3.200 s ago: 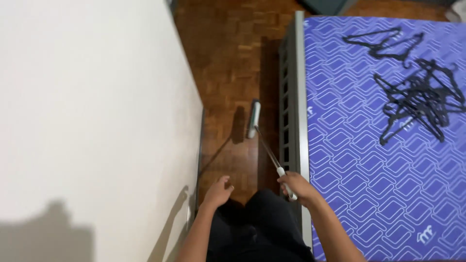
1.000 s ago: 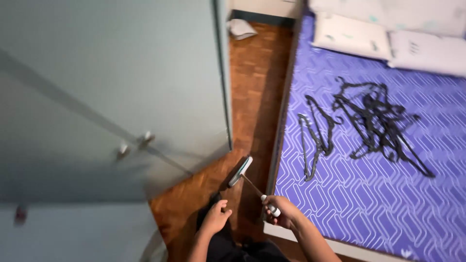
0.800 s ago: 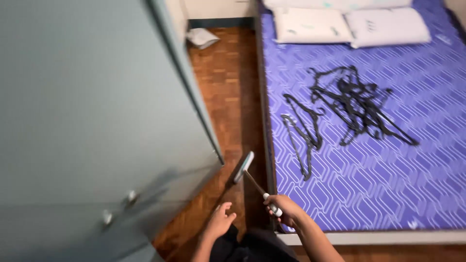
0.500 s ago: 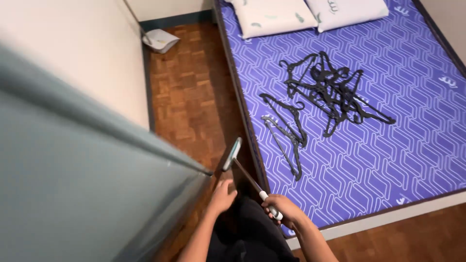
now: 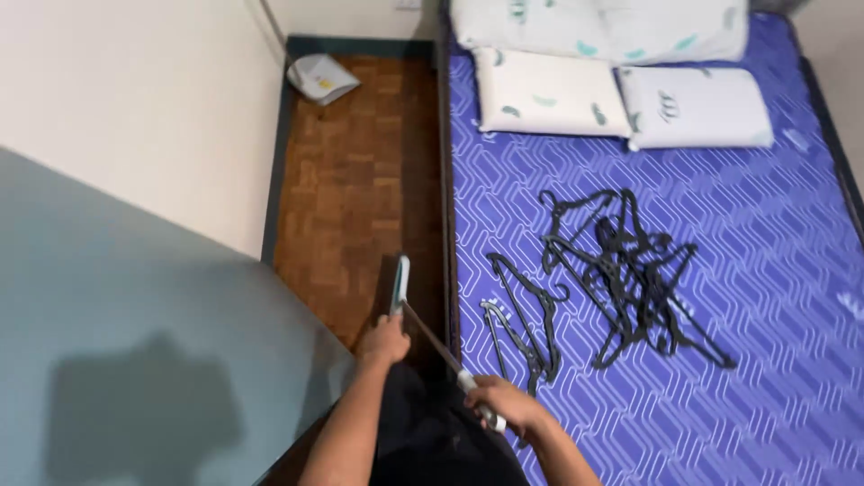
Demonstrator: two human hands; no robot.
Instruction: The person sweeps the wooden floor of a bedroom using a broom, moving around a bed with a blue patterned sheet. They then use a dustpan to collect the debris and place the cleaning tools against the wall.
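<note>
- Hands first: the right hand (image 5: 506,409) is closed around the pale grip end of a long-handled mop (image 5: 432,342), low in view beside the bed edge, so it takes the tool's weight from the rear.
- Left hand (image 5: 384,340) sits further up the shaft, fingers wrapped on it near the head, which looks like the steering hold.
- Mop head (image 5: 400,285), flat and teal, stands edge-on over the wooden floor (image 5: 346,198), in the narrow strip between the wall and the bed (image 5: 765,270); turned that way it fits the tight gap.
- Shaft runs on a slant from the right hand up and left to the head, crossing close along the dark bed frame.
- Black hangers (image 5: 621,270) lie in a loose tangle on the purple patterned mattress, with two more (image 5: 522,315) apart from the heap nearer the bed's left edge, all well off the floor.
- Pillows (image 5: 621,90) rest at the head of the bed, touching one another.
- Dustpan (image 5: 321,77), pale with a small yellow mark, lies tilted in the far corner of the floor against the skirting.
- Grey cabinet door (image 5: 135,360) fills the lower left, with a shadow across it.
</note>
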